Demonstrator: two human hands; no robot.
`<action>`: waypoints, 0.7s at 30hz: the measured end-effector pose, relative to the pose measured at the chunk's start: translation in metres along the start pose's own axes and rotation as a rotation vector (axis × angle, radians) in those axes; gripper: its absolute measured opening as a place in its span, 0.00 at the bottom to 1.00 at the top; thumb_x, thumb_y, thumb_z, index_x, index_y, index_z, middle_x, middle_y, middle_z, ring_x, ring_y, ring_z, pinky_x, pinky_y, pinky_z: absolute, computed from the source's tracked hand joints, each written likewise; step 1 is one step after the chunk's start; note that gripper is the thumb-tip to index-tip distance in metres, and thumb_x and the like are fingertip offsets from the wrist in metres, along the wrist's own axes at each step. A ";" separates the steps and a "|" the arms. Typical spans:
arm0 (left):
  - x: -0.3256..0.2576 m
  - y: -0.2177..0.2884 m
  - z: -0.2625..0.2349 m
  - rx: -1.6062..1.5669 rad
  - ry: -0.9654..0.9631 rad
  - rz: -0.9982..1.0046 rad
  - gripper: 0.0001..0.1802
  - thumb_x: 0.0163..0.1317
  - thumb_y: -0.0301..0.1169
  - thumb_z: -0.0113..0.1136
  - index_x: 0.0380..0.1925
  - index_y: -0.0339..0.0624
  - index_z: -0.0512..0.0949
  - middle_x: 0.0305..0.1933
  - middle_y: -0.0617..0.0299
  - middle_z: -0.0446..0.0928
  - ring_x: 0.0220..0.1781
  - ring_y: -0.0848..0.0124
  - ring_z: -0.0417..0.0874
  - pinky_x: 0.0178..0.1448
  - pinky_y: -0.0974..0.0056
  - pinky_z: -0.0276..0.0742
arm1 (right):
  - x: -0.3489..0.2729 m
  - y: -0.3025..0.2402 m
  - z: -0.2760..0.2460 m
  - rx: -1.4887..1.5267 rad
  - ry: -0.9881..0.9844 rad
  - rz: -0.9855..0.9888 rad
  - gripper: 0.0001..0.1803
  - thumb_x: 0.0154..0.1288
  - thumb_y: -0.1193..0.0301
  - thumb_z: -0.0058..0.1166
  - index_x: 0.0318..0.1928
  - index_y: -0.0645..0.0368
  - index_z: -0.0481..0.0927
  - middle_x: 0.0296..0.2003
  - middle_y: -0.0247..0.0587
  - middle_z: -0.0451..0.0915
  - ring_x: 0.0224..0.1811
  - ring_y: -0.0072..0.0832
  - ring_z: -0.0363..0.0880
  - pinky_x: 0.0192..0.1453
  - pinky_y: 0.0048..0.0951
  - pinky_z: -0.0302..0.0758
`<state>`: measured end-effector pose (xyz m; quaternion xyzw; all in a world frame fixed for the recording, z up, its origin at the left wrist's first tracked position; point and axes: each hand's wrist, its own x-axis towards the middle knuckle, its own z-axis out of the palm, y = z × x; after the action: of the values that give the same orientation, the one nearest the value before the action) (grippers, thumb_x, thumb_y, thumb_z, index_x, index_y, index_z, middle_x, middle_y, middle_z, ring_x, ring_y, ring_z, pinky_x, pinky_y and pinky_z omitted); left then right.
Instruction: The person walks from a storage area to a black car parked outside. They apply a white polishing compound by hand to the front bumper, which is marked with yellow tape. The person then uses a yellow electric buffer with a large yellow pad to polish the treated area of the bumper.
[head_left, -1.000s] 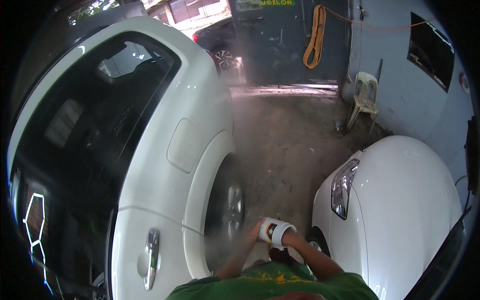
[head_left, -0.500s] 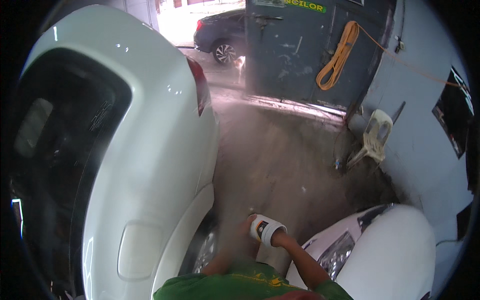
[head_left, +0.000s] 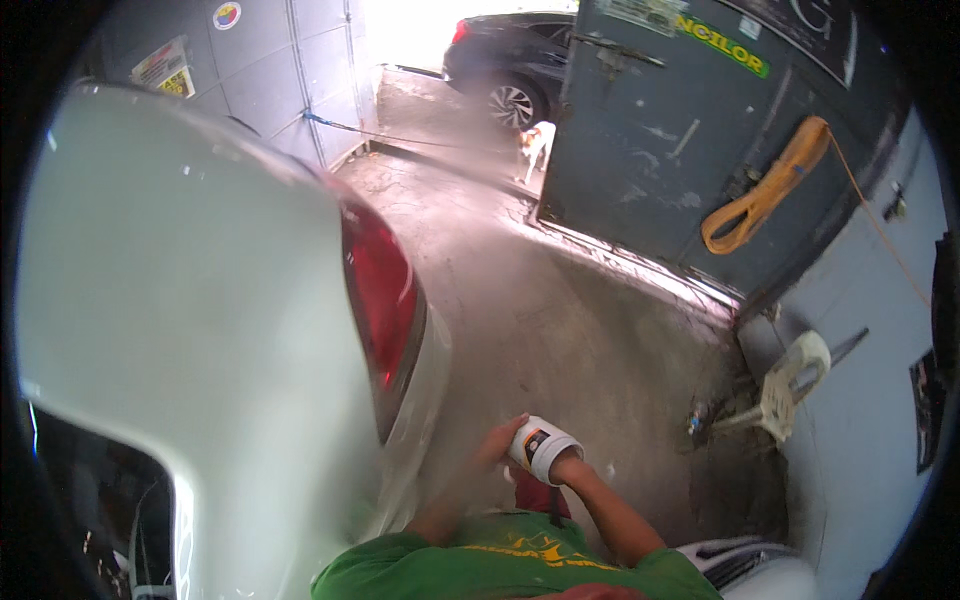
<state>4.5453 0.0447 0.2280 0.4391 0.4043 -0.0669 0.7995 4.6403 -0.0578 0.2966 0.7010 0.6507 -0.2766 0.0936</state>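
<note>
Because the white tub point(head_left: 543, 449) is held tilted onto its side, its mouth facing right and back toward the body, a firm grip at the base end probably matters most. It is in the air in front of the green shirt point(head_left: 520, 560), above the concrete floor point(head_left: 590, 330), so the hands alone seem to bear it. The left hand point(head_left: 499, 442) is curled round the base end and has hold of it; the right hand point(head_left: 568, 467) is sunk past the rim, hiding its fingers, so how far they are open, and whether they hold anything, cannot be told.

To do this well, let the left palm take the weight and resist any push from inside. The right wrist should work straight along the tub's length; prying at the rim could twist it free. If the contents are loose, tipping the mouth higher would be safer, and elbows tucked in would steady both arms.

Just beside the left forearm stands a pale car point(head_left: 250, 290) with a red tail light point(head_left: 385, 290), and another white vehicle point(head_left: 760, 572) is near the right elbow, so wide swings risk a knock. Farther out, a plastic chair point(head_left: 790, 385) stands by the wall, and a dog point(head_left: 535, 148) is at the edge of the dark gate point(head_left: 650, 150), worth watching when walking.
</note>
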 end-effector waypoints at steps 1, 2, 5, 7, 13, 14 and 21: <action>0.020 0.022 -0.002 -0.042 0.015 0.013 0.38 0.62 0.60 0.52 0.59 0.39 0.72 0.54 0.48 0.76 0.50 0.54 0.82 0.47 0.48 0.83 | 0.031 0.023 -0.010 -0.017 -0.065 -0.022 0.25 0.62 0.59 0.50 0.60 0.50 0.73 0.64 0.45 0.68 0.67 0.41 0.65 0.72 0.37 0.59; 0.055 0.032 -0.010 -0.035 0.034 0.023 0.38 0.62 0.60 0.53 0.58 0.39 0.73 0.54 0.48 0.76 0.50 0.54 0.82 0.46 0.47 0.83 | 0.061 0.049 -0.021 -0.036 -0.129 -0.043 0.24 0.62 0.60 0.50 0.59 0.50 0.73 0.64 0.46 0.68 0.66 0.41 0.65 0.72 0.37 0.59; 0.135 0.067 -0.040 -0.060 0.101 0.010 0.37 0.61 0.60 0.54 0.57 0.39 0.74 0.53 0.49 0.77 0.47 0.54 0.83 0.43 0.47 0.84 | 0.122 0.117 -0.026 0.100 0.142 -0.103 0.24 0.62 0.60 0.50 0.58 0.50 0.74 0.63 0.46 0.69 0.65 0.41 0.66 0.71 0.36 0.60; 0.159 0.129 -0.043 -0.143 0.135 -0.043 0.37 0.61 0.60 0.55 0.55 0.38 0.75 0.51 0.51 0.78 0.45 0.55 0.84 0.42 0.47 0.85 | 0.151 0.138 -0.090 0.057 0.030 -0.150 0.24 0.63 0.60 0.50 0.59 0.50 0.73 0.63 0.47 0.69 0.65 0.42 0.67 0.71 0.36 0.60; 0.279 0.208 -0.124 0.096 0.255 0.543 0.34 0.62 0.58 0.55 0.50 0.35 0.77 0.45 0.52 0.80 0.41 0.57 0.85 0.40 0.48 0.84 | 0.300 0.224 -0.176 0.139 -0.007 -0.204 0.25 0.68 0.58 0.41 0.63 0.50 0.70 0.67 0.46 0.65 0.67 0.41 0.66 0.71 0.37 0.60; 0.289 0.231 -0.127 0.048 0.264 0.536 0.34 0.63 0.57 0.55 0.50 0.34 0.77 0.44 0.52 0.81 0.41 0.58 0.85 0.40 0.48 0.84 | 0.315 0.233 -0.197 0.159 0.031 -0.190 0.25 0.68 0.58 0.41 0.63 0.50 0.70 0.67 0.45 0.65 0.67 0.40 0.65 0.71 0.36 0.60; 0.389 0.420 -0.166 -0.159 0.407 0.219 0.34 0.60 0.58 0.58 0.48 0.36 0.78 0.43 0.52 0.81 0.39 0.60 0.85 0.38 0.51 0.84 | 0.465 0.333 -0.303 0.109 -0.039 -0.289 0.25 0.65 0.58 0.46 0.62 0.47 0.71 0.65 0.42 0.67 0.68 0.38 0.64 0.73 0.34 0.57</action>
<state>4.8999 0.5206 0.1785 0.4205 0.5109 0.1421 0.7362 5.0422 0.4460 0.2342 0.5985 0.7269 -0.3357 0.0269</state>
